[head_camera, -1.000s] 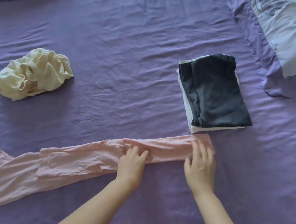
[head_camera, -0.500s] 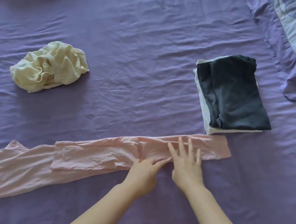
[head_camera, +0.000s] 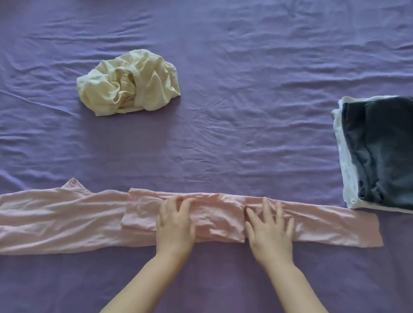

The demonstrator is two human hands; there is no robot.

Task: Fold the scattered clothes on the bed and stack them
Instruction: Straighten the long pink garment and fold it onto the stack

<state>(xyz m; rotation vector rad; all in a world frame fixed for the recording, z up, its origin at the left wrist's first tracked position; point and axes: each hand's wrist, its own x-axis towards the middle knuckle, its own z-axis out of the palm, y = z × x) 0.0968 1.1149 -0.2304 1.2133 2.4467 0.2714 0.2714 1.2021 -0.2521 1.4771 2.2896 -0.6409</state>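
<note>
Nearest, flat on the pink garment: left hand and right hand, fingers straight and spread, pressing, gripping nothing. Long axis crosswise, left to right, directly under both palms; longer run off to the left, shorter end to the right. Likely next: fold end over end along that axis. Farther left, crumpled cream garment, unfolded. Far right, folded stack, dark on white, nearer the right hand.

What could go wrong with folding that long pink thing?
The pink garment is long and rumpled, and both flat hands, left hand and right hand, press only its middle, so the ends may fold crooked. Its right end lies close to the folded stack and might nudge it.
</note>
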